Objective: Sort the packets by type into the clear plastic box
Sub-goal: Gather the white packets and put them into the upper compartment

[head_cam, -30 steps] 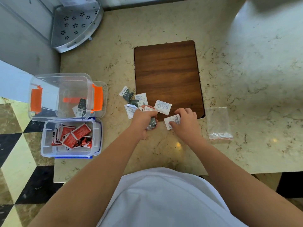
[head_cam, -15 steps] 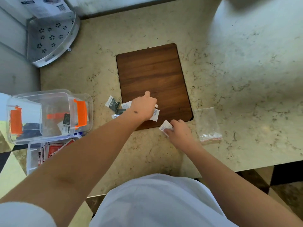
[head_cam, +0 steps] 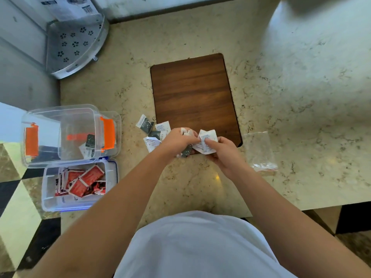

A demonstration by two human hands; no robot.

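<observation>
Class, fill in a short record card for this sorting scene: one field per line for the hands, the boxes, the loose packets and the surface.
left hand: holds several packets
right hand: grips a white packet
clear box with orange latches: a few dark and white packets
second clear box: red packets
loose packets: beside the wooden board
empty clear bag: right of hands
surface: marble counter

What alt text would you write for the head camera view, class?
Both hands, left hand and right hand, hold white packets at a wooden board's near edge on a marble counter. To the left, a clear box with orange latches and another holding red packets.
</observation>
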